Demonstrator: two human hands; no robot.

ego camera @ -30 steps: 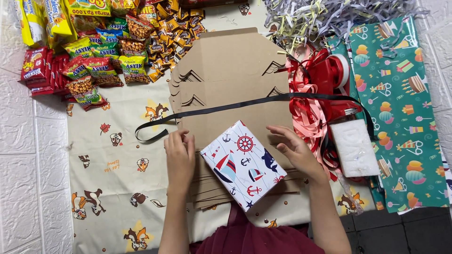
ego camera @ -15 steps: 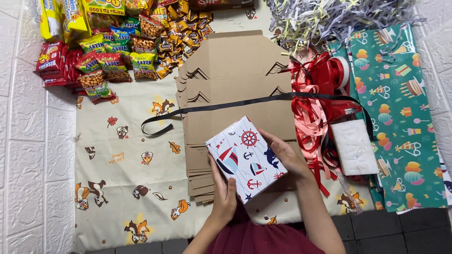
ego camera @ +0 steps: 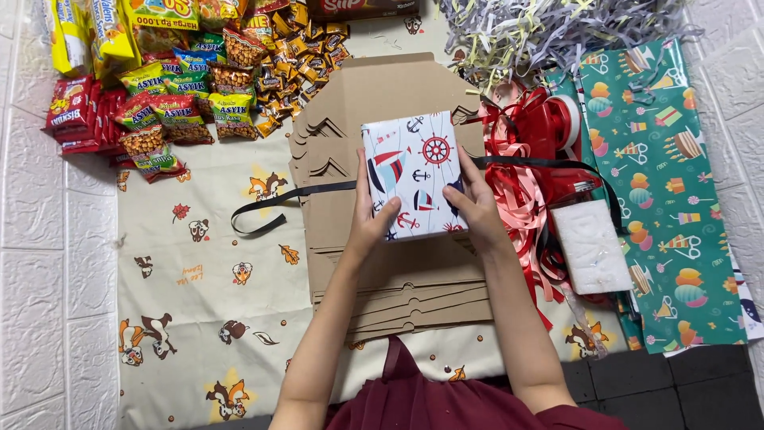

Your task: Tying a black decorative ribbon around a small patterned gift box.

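Observation:
A box wrapped in white paper with red and blue sailing motifs is held from both sides. My left hand grips its left edge and my right hand grips its right edge. The box sits over a black ribbon that runs across a stack of flat brown cardboard box blanks. The ribbon's middle is hidden under the box, and it comes out again on the right.
Snack packets are heaped at the top left. Shredded paper lies at the top right, red ribbon coils and a white foam block to the right, green patterned wrapping paper far right. A printed cloth covers the floor.
The wrapped box has moved up from the near edge of the cardboard stack onto the black ribbon and turned square. My left hand went from the cardboard to gripping the box.

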